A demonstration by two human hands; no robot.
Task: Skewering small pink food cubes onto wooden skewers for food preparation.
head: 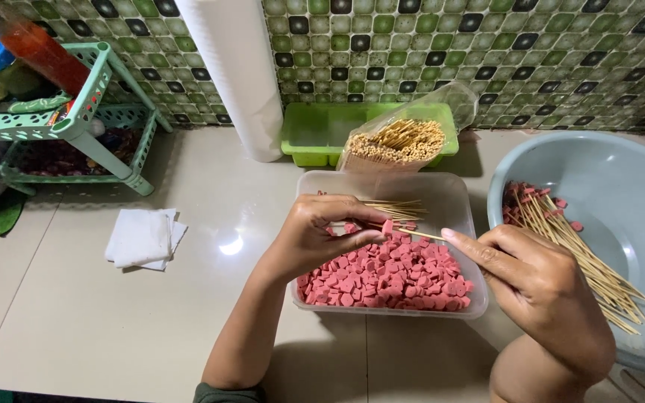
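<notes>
- The skewer (412, 232) lies nearly level between the 2 hands, its long axis running left to right, tip toward the left hand (321, 237) and butt toward the right hand (539, 287).
- Left fingers (360, 240) are pinched shut on a pink piece (387, 227) right at the skewer's tip; thumb and forefinger meet around it, the other fingers curl in.
- Right fingers (472, 250) are closed on the skewer's butt end, forefinger stretched along it, pointing left.
- The left hand is the nearer one to the tip; the right steadies the stick from the far end.
- Both hands hover just above a clear tub (460, 205) holding a heap of pink pieces (390, 276), with a few bare sticks (396, 209) lying at its back.
- To the right, touching nothing held, a grey basin (599, 172) holds loaded skewers (569, 246) fanned against its wall.
- Behind the tub a plastic bag of sticks (399, 142) leans on a green tray (315, 130).
- Farther left on the pale bench (113, 328): a folded white cloth (143, 237), a white roll (237, 75) and a green rack (76, 119), all well apart from the hands.
</notes>
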